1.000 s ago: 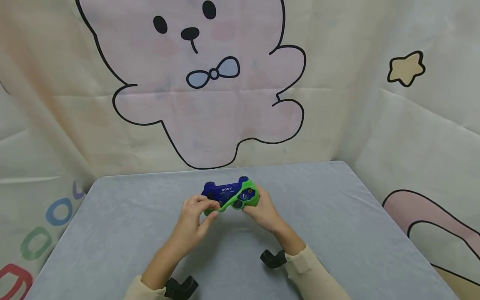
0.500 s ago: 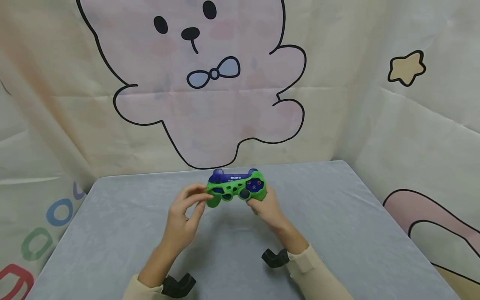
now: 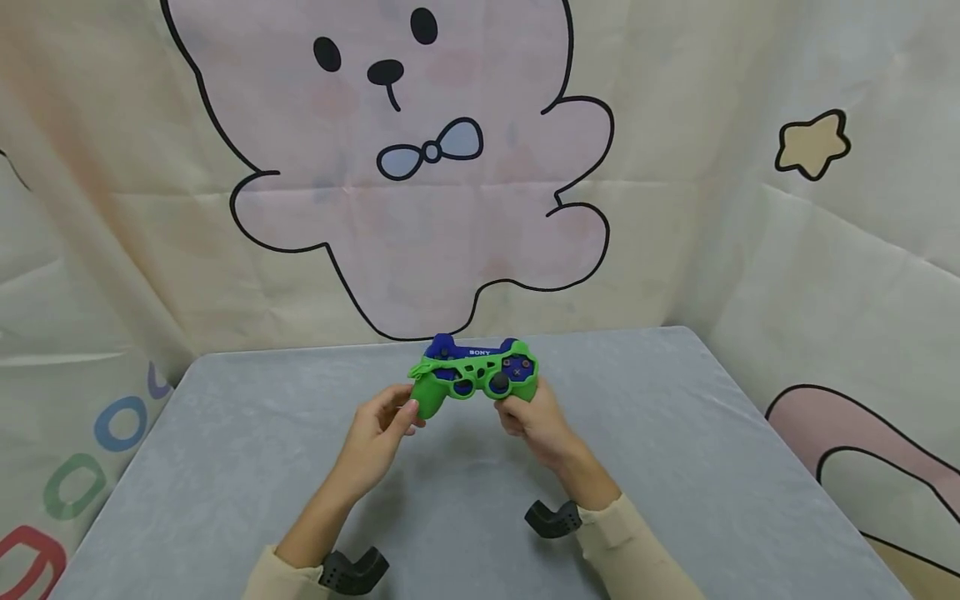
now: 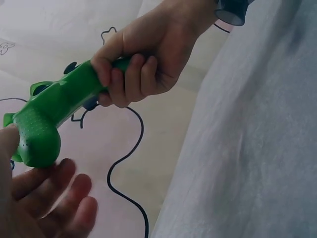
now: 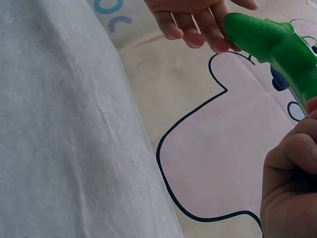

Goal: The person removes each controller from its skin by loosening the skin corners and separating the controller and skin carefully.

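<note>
A blue game controller [image 3: 461,353] is held up over the table, wearing a green rubbery cover [image 3: 430,397]. Blue still shows along its top edge, and the cover looks bunched at the upper left corner. My right hand [image 3: 542,427] grips the right handle, fingers curled round it, as the left wrist view shows [image 4: 146,59]. At the left handle, my left hand [image 3: 372,435] has its thumb on the near side and fingertips on the other, pinching the covered end. In the right wrist view, the covered handle [image 5: 255,37] meets the left fingertips; other left fingers hang free.
A grey-blue cloth covers the table [image 3: 465,517]. Behind it hangs a curtain [image 3: 645,250] printed with a pink bear, with side curtains left and right. Black wrist mounts [image 3: 553,518] sit at both cuffs.
The left fingers have gone from pulling the cover's edge across the front to holding the left handle. The cover now spreads over the left side, and the controller has risen and levelled.
</note>
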`<state>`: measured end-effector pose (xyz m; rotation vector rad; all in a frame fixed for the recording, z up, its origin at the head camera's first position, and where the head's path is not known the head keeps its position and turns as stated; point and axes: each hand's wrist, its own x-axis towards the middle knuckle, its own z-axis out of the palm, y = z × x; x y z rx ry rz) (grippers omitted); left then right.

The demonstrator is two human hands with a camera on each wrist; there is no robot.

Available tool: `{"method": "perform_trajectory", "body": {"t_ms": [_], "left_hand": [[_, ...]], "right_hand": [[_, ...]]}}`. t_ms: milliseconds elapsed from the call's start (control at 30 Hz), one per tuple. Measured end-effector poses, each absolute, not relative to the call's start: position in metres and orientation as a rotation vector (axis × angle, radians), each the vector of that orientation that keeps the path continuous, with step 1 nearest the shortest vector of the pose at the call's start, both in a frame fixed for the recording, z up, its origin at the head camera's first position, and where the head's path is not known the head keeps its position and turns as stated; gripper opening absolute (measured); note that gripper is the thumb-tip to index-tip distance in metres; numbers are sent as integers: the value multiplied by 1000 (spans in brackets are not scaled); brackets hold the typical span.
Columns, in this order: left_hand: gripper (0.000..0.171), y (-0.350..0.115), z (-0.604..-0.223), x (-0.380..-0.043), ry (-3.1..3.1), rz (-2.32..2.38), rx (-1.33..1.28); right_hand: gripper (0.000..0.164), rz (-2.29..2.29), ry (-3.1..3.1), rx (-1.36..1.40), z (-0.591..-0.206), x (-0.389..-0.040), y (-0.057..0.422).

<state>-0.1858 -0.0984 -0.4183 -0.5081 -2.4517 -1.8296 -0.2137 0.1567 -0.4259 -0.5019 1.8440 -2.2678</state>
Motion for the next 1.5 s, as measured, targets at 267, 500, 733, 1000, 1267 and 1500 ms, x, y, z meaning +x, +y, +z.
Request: {"method": "perform_trajectory", "body": {"t_ms": [267,500,733,1000,1267,1500], "left_hand": [[32,-99,-418,-185,-2627,-1742,-532],[39,-97,-422,-187,-2506,-1853,-529],[45,-94,-426,-187,-2338,-1972,-528],[43,-95,-428,-184,-2318,-1931,-600],[41,-89,-423,-176,-2368,-1776,-459],[27,-77,-427,-173,-2190,-1169,-467]], "right_hand": [[22,-2238,1949,-498,-427,-211,150],[23,-2281,1993,-423,-425,-208,147],[23,-2337,1989,-406,-424,-207,146],[22,-2389,1897,-332,-422,-208,144],[22,-2456,1898,-255,-425,-206,139],[24,-2584,1810,-160,-424,-203,130]]}}
